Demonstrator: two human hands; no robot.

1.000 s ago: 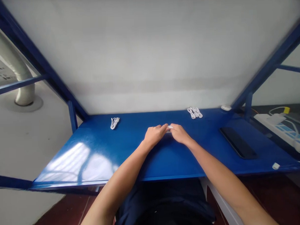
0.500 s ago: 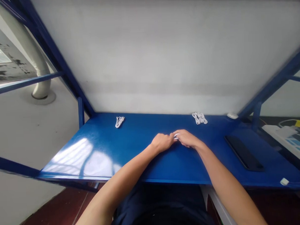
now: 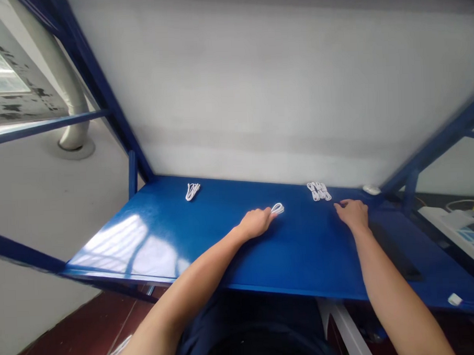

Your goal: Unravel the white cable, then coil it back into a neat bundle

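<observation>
My left hand [image 3: 257, 222] is closed on one end of a coiled white cable [image 3: 278, 208], whose loops stick out to the right of the fingers just over the blue tabletop [image 3: 230, 198]. Over to the right, my right hand [image 3: 353, 212] holds nothing, its thumb and fingers apart. It is nearest to a group of bundled white cables [image 3: 319, 191] lying by the back wall, without touching them. Another loosely coiled white cable [image 3: 192, 191] lies at the back left.
A white rounded object [image 3: 371, 190] sits in the back right corner. My right forearm partly covers a dark flat object [image 3: 397, 251]. A small white block [image 3: 455, 299] lies near the front right edge. Blue frame bars [image 3: 132, 174] rise at both sides.
My right hand has let go of the coiled cable and moved right, past the bundled cables. My left hand keeps hold of the coil. The view has shifted slightly.
</observation>
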